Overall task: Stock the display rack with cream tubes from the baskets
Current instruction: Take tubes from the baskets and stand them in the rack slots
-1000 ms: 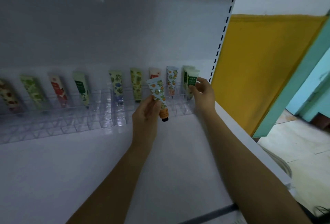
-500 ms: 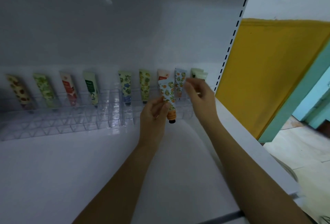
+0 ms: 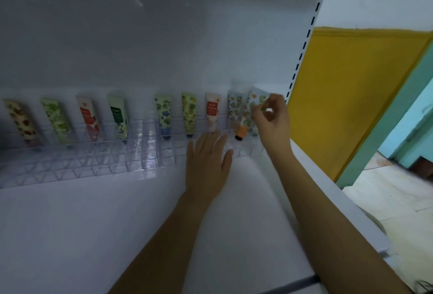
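Head view: clear display rack (image 3: 145, 151) along back of white shelf (image 3: 93, 223), row of cream tubes (image 3: 117, 115) standing in its rear slots. At rack's right end, tilted orange-capped cream tube (image 3: 251, 108), pinched by curled fingers of right hand (image 3: 271, 125). Over rack's front edge, left hand (image 3: 206, 162), flat, fingers straight, holding nothing.

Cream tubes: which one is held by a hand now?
The rightmost tube, pale with an orange cap: the right hand pinches its upper part, and it tilts. The others stand in the clear rack, held by no hand.
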The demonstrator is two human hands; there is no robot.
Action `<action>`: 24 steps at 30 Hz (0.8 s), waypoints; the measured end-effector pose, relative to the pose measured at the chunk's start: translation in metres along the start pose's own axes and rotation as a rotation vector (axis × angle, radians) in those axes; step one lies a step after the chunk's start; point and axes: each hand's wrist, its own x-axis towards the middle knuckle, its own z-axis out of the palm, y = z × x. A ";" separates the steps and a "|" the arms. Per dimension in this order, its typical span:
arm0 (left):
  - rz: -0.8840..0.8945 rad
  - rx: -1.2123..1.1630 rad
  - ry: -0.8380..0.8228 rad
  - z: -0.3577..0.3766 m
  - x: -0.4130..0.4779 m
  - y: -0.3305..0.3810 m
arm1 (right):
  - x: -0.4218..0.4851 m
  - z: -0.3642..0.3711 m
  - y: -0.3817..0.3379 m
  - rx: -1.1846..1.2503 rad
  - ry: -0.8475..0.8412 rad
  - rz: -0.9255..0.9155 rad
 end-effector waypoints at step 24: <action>-0.069 0.211 -0.251 0.001 0.001 0.002 | 0.078 0.006 0.018 -1.101 -0.279 -0.001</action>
